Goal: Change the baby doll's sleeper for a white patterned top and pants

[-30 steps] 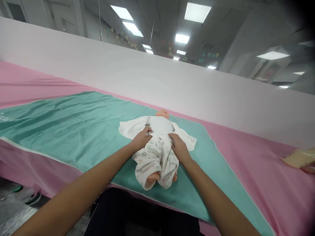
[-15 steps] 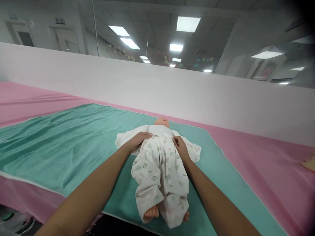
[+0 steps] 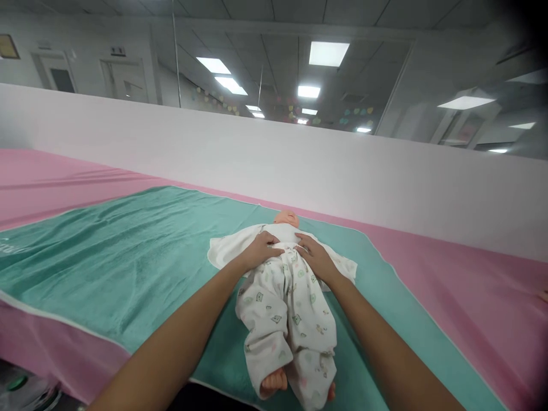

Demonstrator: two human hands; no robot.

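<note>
Both hands, left hand (image 3: pixel 262 251) and right hand (image 3: pixel 314 258), lie open on the doll (image 3: pixel 286 285), pressing its trousers' waistband flat near the desk's (image 3: pixel 449 297) front edge.

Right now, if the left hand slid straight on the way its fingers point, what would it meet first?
The left hand lies on the doll's waist, fingers pointing up and right toward the right hand. It would probably cross the white top and meet the right hand's fingertips first; depth is hard to judge.

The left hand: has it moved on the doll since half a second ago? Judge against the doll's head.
Yes. The left hand has slid inward from the doll's side onto its waist, nearer the right hand, still below the head.
</note>
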